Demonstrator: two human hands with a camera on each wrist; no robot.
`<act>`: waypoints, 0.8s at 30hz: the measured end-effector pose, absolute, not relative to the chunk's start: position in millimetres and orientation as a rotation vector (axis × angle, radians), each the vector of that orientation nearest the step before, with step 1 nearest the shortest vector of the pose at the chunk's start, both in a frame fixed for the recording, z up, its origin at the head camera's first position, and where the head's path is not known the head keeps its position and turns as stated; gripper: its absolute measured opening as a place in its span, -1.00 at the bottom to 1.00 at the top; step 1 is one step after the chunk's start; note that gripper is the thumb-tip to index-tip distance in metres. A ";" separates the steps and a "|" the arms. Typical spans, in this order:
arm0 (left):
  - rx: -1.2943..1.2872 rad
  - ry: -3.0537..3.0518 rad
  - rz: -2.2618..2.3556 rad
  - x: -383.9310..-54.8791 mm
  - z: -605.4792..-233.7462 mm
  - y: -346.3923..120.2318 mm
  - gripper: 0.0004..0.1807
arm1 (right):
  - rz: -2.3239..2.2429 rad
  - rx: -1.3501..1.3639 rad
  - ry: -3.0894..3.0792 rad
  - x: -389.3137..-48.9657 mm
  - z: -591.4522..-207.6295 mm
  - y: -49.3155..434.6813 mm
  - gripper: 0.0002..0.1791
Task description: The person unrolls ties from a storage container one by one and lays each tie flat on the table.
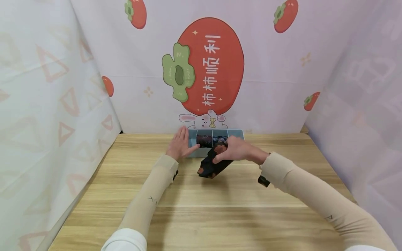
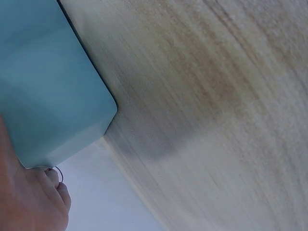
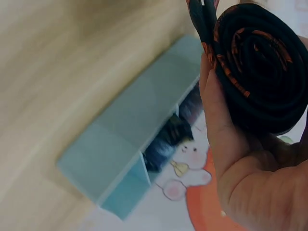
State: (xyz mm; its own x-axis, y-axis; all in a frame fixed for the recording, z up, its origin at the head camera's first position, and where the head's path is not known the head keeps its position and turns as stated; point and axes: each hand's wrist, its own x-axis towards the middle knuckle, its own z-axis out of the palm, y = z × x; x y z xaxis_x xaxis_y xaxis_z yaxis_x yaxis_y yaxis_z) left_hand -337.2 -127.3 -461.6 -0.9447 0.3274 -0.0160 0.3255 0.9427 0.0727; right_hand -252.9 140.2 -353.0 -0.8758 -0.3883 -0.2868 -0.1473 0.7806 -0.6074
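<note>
Surroundings: we note patterned rolls [image 1: 204, 141] in the blue box's [image 1: 201, 152] middle compartments.
Left grip [image 1: 180, 144]: fingers extended at its left end.
Right grip [image 1: 237, 150]: clasping dark rolled cloth [image 1: 208, 166], overlapping our box view.
Cloth: before the box; long axis diagonal, loose end near-left.

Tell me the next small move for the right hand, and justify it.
Probably lower the dark fabric roll into the right-end compartment of the box: the right hand holds the roll beside the box, that compartment looks empty, and the neighbouring one already holds a blue patterned roll.
</note>
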 end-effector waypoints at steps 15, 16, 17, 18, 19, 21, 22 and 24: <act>0.524 3.058 0.140 -345.3 -467.5 -127.2 0.17 | -1.135 -0.126 2.508 -231.1 -434.4 131.7 -0.48; 0.524 3.056 0.144 -346.5 -468.0 -127.4 0.17 | -1.139 -0.108 2.511 -230.1 -438.3 130.8 -0.46; 0.519 3.051 0.146 -347.6 -468.7 -127.5 0.18 | -1.143 -0.091 2.514 -229.2 -441.8 129.4 -0.45; 0.517 3.048 0.150 -348.3 -469.1 -127.6 0.18 | -1.140 -0.077 2.519 -228.3 -445.1 127.8 -0.45; 0.514 3.044 0.146 -348.9 -469.2 -127.7 0.18 | -1.136 -0.063 2.529 -227.4 -448.0 126.0 -0.45; 0.509 3.036 0.149 -348.9 -469.0 -127.8 0.19 | -1.126 -0.029 2.546 -226.3 -453.3 122.2 -0.44; 0.510 3.035 0.150 -348.3 -468.4 -127.7 0.19 | -1.114 -0.015 2.556 -226.0 -455.6 120.3 -0.43; 0.514 3.030 0.148 -346.7 -467.2 -127.3 0.19 | -1.095 0.012 2.567 -225.4 -459.6 116.8 -0.41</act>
